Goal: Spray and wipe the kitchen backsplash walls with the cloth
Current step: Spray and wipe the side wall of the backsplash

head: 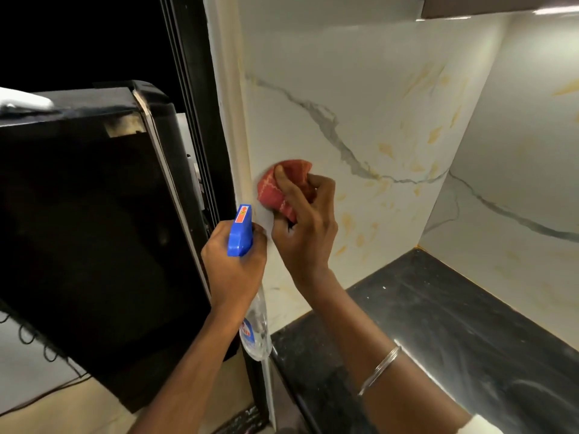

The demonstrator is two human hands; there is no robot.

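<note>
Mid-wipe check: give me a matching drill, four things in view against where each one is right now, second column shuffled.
Things: 1 cloth; 2 spray bottle; 3 countertop; 4 bangle.
Places: a gripped in the left hand; b round the right wrist; c pressed on the backsplash wall by the right hand; d dark slab under the wall.
Pairs: 1-c, 2-a, 3-d, 4-b.

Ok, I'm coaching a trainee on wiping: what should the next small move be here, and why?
Probably sweep the red cloth rightward across the backsplash wall. The right hand grips it bunched against the panel near its left edge, so most of the marble lies to its right. The left hand holds the spray bottle just below, clear of that path.
</note>
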